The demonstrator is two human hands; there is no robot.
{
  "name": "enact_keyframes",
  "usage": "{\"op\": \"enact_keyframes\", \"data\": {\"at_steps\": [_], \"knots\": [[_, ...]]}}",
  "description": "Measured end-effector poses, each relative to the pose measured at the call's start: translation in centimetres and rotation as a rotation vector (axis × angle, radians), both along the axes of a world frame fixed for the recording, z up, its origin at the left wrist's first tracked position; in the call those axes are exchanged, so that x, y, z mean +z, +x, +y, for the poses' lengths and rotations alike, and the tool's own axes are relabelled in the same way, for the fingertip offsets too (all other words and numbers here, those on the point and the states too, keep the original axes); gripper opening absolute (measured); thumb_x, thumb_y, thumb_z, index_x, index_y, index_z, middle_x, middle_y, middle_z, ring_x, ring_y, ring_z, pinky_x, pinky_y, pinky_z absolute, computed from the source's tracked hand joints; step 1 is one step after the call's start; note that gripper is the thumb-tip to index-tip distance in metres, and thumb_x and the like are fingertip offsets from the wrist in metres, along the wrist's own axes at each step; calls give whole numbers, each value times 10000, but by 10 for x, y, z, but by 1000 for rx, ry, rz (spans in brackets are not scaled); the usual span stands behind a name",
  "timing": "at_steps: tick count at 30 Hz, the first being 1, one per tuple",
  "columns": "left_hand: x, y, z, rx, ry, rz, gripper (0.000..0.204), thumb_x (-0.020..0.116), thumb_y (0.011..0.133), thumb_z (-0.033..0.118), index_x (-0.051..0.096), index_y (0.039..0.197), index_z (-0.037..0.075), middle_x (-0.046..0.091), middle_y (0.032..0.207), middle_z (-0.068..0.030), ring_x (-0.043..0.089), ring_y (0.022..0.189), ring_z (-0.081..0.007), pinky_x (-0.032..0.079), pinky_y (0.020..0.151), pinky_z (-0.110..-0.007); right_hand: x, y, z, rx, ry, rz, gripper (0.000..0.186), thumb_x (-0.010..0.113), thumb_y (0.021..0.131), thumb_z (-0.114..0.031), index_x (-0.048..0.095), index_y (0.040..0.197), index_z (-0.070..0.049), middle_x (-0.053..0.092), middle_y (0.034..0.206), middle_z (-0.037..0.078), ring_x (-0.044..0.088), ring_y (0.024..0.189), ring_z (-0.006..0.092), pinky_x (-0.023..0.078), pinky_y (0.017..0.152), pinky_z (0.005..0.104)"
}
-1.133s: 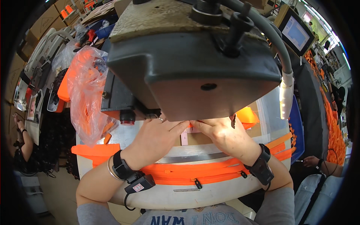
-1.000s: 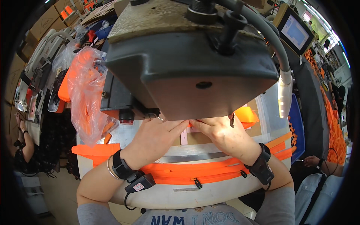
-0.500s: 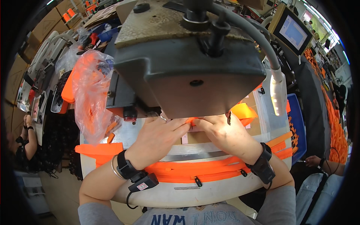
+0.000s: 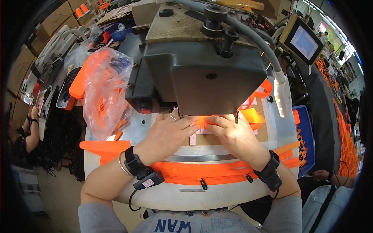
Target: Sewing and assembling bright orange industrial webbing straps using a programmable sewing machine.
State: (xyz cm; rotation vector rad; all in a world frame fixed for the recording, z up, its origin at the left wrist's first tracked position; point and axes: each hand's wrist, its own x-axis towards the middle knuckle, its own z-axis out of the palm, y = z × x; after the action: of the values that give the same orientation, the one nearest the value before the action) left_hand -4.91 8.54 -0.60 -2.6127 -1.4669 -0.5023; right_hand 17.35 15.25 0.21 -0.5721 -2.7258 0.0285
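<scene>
Orange fabric, a small flat piece (image 4: pixel 201 122), lies under my fingertips below the dark machine head (image 4: pixel 217 85), just above a brown board (image 4: pixel 210 141) edged with pale pink strips (image 4: pixel 193 139). My left hand (image 4: pixel 165 136) and right hand (image 4: pixel 235 136) come at it from opposite sides, fingers angled inward, the fingertips of the 2 hands almost meeting on it. I seem to be pressing it down rather than lifting it; the machine head hides some of my left fingers, so I cannot tell whether I also pinch an edge.

I judge it light and soft, quick to crease or skew, not fragile, perhaps a little slick if it is synthetic. Its 2 opposite edges look like the best hold, fingertips flat, without bunching the middle. The orange loop (image 4: pixel 253 116) beside my right hand bends freely, so it is probably just as limp.

As for writing, large blue lettering (image 4: pixel 173 226) crosses my grey shirt, and the box (image 4: pixel 149 178) by my left wrist wears a small pink-and-white sticker (image 4: pixel 148 183). The screen (image 4: pixel 305 40) is too small to read, and I make out no brand.
</scene>
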Motion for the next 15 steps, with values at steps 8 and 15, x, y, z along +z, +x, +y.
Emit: {"op": "enact_keyframes", "data": {"at_steps": [8, 15], "knots": [[-4, -2, 0, -28, -6, 7, 309, 554, 786, 58, 652, 1071, 128, 566, 1248, 4, 494, 1154, -234, 369, 936, -430, -3, -2, 0, 27, 41, 36, 227, 585, 741, -96, 656, 953, -61, 631, 1088, 51, 556, 954, 202, 407, 890, 379], [-3, 0, 3, -32, -71, -27, 318, 548, 780, 37, 641, 1075, 111, 556, 1261, -11, 508, 1138, -226, 352, 995, -423, -2, 0, 0, -4, 47, 24, 231, 584, 734, -86, 653, 951, -50, 634, 1104, 48, 553, 948, 197, 397, 899, 372]]}}
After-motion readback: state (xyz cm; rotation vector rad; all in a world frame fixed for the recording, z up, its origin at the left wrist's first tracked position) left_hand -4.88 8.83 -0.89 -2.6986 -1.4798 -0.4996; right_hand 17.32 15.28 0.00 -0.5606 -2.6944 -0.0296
